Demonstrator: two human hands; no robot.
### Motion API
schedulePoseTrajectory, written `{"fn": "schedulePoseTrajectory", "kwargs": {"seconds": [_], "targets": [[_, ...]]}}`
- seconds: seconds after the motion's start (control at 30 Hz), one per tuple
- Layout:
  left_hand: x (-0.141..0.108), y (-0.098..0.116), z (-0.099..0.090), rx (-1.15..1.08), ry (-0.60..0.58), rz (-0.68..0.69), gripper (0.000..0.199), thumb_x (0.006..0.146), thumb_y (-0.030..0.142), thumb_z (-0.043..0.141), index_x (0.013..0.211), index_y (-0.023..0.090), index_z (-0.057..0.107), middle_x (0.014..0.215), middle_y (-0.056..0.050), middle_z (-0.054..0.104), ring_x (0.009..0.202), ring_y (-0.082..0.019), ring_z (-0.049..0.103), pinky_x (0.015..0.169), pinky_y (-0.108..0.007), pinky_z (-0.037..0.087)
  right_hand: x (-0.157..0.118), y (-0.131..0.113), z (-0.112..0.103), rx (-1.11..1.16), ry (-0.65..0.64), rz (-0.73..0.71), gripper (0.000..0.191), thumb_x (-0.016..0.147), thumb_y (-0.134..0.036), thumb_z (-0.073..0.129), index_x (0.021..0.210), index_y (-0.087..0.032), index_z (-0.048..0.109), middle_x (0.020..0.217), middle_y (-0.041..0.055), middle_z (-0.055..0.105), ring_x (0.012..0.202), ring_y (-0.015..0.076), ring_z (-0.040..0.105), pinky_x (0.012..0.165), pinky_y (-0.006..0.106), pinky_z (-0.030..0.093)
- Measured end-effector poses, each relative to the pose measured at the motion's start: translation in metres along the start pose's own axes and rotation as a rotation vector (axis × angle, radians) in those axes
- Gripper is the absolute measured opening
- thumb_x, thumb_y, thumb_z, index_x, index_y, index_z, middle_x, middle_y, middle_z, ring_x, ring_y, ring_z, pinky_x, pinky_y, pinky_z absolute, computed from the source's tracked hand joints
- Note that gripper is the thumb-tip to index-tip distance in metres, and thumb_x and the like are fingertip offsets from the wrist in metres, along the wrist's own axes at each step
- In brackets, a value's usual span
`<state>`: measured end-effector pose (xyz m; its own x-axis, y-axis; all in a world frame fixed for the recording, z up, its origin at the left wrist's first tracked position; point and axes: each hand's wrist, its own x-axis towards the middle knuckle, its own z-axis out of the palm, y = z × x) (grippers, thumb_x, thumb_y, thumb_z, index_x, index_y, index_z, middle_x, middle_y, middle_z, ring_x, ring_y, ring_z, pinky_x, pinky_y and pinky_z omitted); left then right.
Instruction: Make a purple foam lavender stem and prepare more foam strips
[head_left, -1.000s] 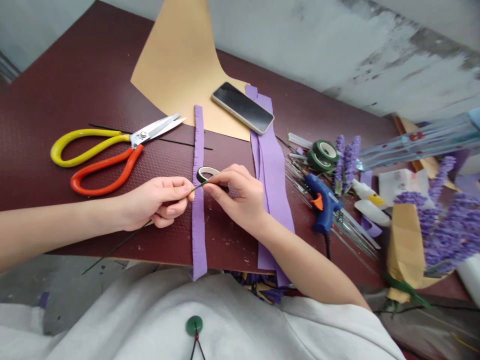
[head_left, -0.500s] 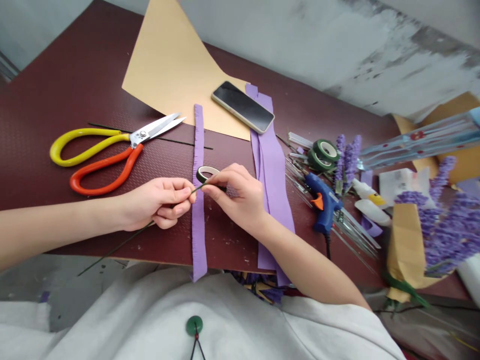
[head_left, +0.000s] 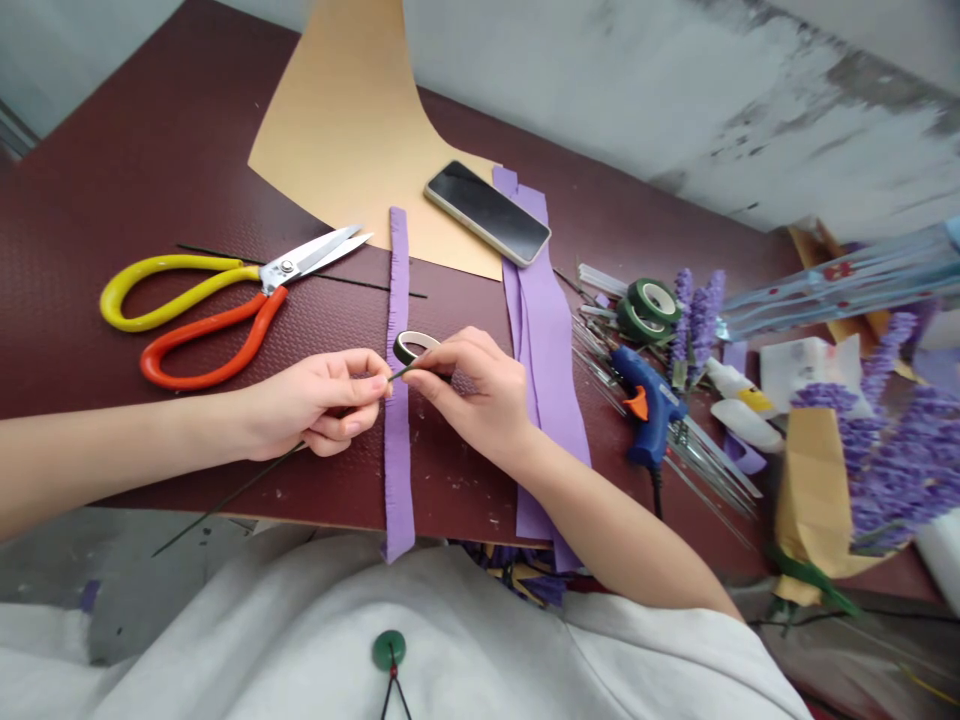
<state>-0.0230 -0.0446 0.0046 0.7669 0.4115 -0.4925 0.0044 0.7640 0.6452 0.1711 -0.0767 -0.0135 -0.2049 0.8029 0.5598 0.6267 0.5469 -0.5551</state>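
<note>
So the left hand has a skinny green stem pinched, and the right hand pinches its tip with a tape roll against those fingers, all above the table's near edge. If 1 pinch goes slack, I reckon the roll could slip; the tail pokes past that edge, so a bump might twist it. Roll's a thin ring, pale inside; purple strip underneath looks like matte paper, fringed on 1 side.

Green wire: loose end slightly farther left.

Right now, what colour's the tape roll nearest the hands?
Tape roll: dark green, pale inside; best in head view.
</note>
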Motion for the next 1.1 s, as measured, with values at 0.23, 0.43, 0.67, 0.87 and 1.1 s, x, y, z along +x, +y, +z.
{"fn": "schedulePoseTrajectory", "kwargs": {"seconds": [0.23,0.43,0.67,0.87,1.1], "targets": [[0.0006,0.0005,-0.0007,-0.003,0.004,-0.007,0.018,0.088,0.021,0.052,0.072,0.014,0.054,0.047,0.006,0.039,0.036,0.000,0.019,0.033,-0.009,0.023,0.0001,0.0003,0.0004,-0.009,0.013,-0.035,0.010,0.081,-0.024,0.065,0.073,-0.021,0.061,0.063,-0.0013,0.063,0.062,0.0122,0.055,0.065,0.029,0.046],[0.0001,-0.0015,-0.0003,0.056,0.059,0.026,0.015,0.086,0.028,0.059,0.077,0.018,0.050,0.043,0.008,0.036,0.035,-0.002,0.022,0.030,-0.008,0.025,0.0001,0.0015,0.0017,0.013,0.017,-0.042,0.008,0.080,-0.023,0.066,0.074,-0.020,0.063,0.067,0.0000,0.066,0.063,0.0119,0.054,0.065,0.029,0.046],[0.0002,-0.0011,0.0010,0.012,0.041,0.022,0.017,0.090,0.024,0.051,0.075,0.018,0.047,0.044,0.008,0.040,0.034,-0.001,0.017,0.030,-0.007,0.022,0.0002,0.0019,0.0018,0.022,0.001,-0.054,0.007,0.081,-0.023,0.066,0.075,-0.020,0.063,0.067,0.0004,0.065,0.063,0.0120,0.052,0.063,0.028,0.046],[-0.0001,-0.0008,-0.0002,0.007,0.015,0.021,0.020,0.090,0.023,0.049,0.072,0.015,0.053,0.046,0.006,0.039,0.036,-0.001,0.017,0.032,-0.009,0.022,0.0005,0.0031,0.0016,0.017,-0.014,-0.043,0.008,0.082,-0.026,0.065,0.076,-0.021,0.063,0.067,-0.0003,0.064,0.064,0.0124,0.052,0.066,0.030,0.046],[-0.0010,-0.0009,-0.0004,0.061,0.043,0.003,0.016,0.088,0.029,0.053,0.077,0.019,0.050,0.043,0.008,0.037,0.036,-0.003,0.018,0.030,-0.009,0.022,0.0005,0.0036,0.0023,0.021,-0.010,-0.053,0.011,0.082,-0.026,0.065,0.073,-0.020,0.061,0.065,-0.0004,0.063,0.063,0.0125,0.051,0.065,0.030,0.045]]}}
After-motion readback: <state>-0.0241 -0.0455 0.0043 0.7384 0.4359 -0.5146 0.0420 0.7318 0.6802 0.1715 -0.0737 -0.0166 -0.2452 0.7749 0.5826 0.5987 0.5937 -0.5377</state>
